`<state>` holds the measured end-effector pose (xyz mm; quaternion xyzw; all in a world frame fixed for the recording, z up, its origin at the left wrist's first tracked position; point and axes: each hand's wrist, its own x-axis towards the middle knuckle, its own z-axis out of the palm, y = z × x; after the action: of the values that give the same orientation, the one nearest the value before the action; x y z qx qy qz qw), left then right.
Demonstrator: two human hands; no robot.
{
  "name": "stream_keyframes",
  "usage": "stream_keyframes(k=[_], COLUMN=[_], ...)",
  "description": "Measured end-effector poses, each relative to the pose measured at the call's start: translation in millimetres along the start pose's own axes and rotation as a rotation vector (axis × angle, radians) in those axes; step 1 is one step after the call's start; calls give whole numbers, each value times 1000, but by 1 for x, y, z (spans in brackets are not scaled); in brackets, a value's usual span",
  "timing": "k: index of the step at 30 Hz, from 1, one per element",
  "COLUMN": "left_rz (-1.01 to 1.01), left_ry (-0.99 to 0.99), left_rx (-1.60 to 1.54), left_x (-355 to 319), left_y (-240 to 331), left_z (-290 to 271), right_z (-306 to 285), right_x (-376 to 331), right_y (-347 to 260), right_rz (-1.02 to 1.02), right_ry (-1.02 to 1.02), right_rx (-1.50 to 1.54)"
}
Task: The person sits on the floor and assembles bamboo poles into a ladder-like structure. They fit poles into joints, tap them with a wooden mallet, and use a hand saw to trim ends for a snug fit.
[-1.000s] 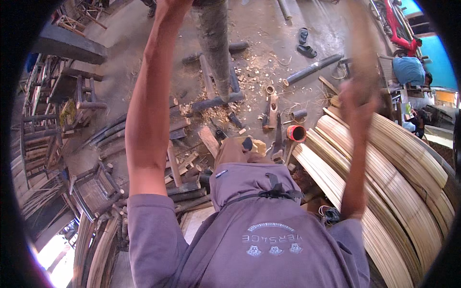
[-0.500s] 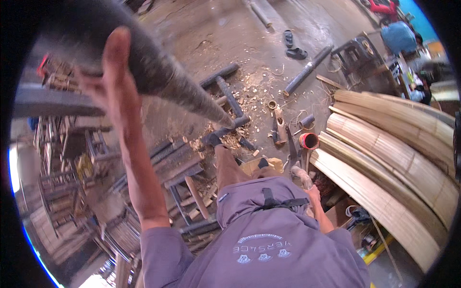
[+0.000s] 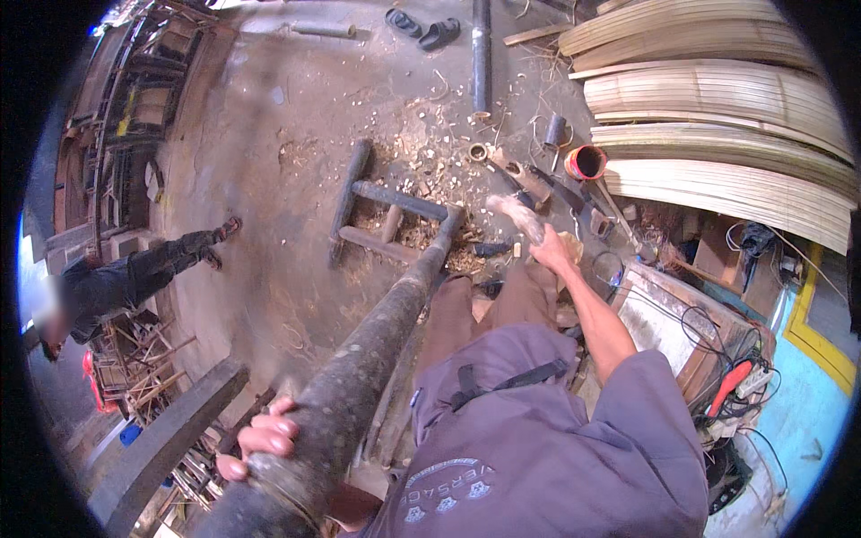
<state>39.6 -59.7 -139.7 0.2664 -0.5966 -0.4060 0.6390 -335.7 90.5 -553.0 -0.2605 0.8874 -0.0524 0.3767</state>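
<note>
A long, thick dark bamboo pole [image 3: 368, 359] slants from the lower left toward the middle, and my left hand [image 3: 263, 441] has its fingers wrapped round the near part. The pole's far end meets a dark bamboo frame with crossbars [image 3: 399, 199] on the floor. My right hand [image 3: 554, 251] is closed on a pale, knobbly wooden club [image 3: 515, 215] held over my right knee. Beyond the club lie a cut length of light bamboo [image 3: 529, 182] and a blade-like tool [image 3: 567, 194]. Wood chips [image 3: 430, 157] are scattered around the frame.
An orange-rimmed can [image 3: 586, 162] and a short dark tube [image 3: 554, 131] stand near stacked split-bamboo slats [image 3: 717, 90] at the right. Cables [image 3: 708, 332] hang by a box on my right. A dark beam [image 3: 170, 448] juts at lower left. Another person [image 3: 143, 273] is at far left; sandals [image 3: 421, 29] lie ahead.
My left hand went from a raised, spread palm against the pole to fingers curled round it. The pole has swung down toward my lower left; the right hand still holds the club. The view has turned.
</note>
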Motion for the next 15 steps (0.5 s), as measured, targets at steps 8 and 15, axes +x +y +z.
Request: stream_keyframes(k=[8,15], left_rz=[-268,-452], left_ry=[-381,-268], left_rx=[-146,-34], left_x=[-7,-23], left_y=[47,33], left_z=[-34,-33], right_z=[-14,-5], right_x=[1,64], right_y=[-146,-94], right_rz=[-110,-343], right_ry=[-254,-373], right_rx=[-123,-200])
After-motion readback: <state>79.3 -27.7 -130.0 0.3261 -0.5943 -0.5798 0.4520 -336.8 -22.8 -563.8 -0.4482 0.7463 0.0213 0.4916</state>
